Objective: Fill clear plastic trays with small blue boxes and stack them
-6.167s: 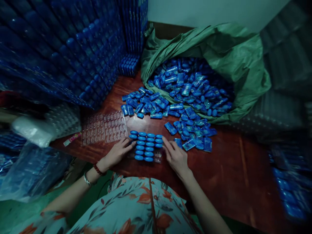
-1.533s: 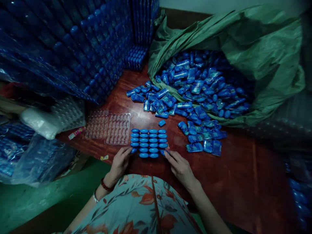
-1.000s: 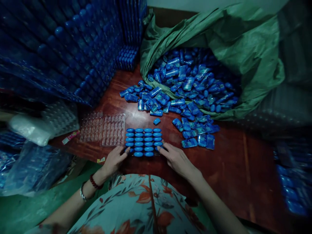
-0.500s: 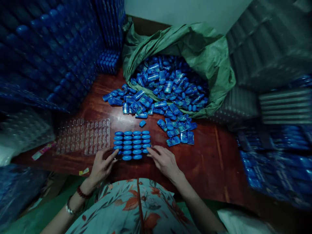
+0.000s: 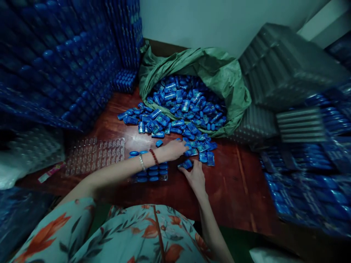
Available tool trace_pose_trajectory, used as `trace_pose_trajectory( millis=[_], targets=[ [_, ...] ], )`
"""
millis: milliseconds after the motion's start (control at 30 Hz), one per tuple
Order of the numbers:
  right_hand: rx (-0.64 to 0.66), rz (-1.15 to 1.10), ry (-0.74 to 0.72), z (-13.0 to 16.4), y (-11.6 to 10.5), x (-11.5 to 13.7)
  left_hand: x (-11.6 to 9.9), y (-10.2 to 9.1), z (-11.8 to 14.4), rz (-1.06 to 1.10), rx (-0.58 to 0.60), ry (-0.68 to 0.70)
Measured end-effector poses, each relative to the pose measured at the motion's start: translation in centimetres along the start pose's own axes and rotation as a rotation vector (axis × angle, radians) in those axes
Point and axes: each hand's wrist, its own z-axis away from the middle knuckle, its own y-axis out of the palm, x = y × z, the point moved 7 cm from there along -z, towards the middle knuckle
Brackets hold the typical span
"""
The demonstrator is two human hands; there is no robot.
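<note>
My left hand (image 5: 177, 149) stretches across to the loose blue packets (image 5: 201, 146), its extended fingers over the pile's near left edge. Its fingertips partly blend with the packets. Below it, my right hand (image 5: 196, 177) holds a single blue packet (image 5: 185, 164) on the table between thumb and fingers. Under my left forearm lies a clear blister tray (image 5: 165, 178) filled with rows of blue oval pieces (image 5: 153, 173). The forearm hides the middle rows. One small blue piece (image 5: 159, 143) sits apart, just above that wrist.
A green sack (image 5: 236, 80) spills blue packets onto the brown table (image 5: 225, 190). Clear blister trays (image 5: 109, 151) lie left. Tall stacks of filled blue trays (image 5: 68, 65) rise at far left. Grey stacks (image 5: 287, 65) and bagged blue goods (image 5: 301, 182) stand right.
Both hands have left the sides of the filled tray. My left hand has crossed rightward over it to the loose packets; my right has moved right onto one packet. The view has shifted slightly.
</note>
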Motion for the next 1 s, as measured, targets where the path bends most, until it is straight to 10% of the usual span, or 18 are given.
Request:
trace_pose_trajectory(
  millis=[233,733,867,1000],
  targets=[
    [-0.044,-0.298,0.071,0.5,0.2,-1.9,-1.5,3.6,-5.4,-0.085,0.109,0.081],
    [0.101,-0.701,0.121,4.8,1.7,-3.8,-3.1,2.2,-7.8,0.108,0.077,-0.111],
    [0.075,-0.862,0.181,6.3,1.7,-4.4,-2.7,0.2,-5.0,0.176,0.058,-0.078],
    [0.022,-0.785,0.023,6.8,0.2,-2.1,-1.0,-4.6,3.8,0.354,-0.196,-0.072]
  ],
)
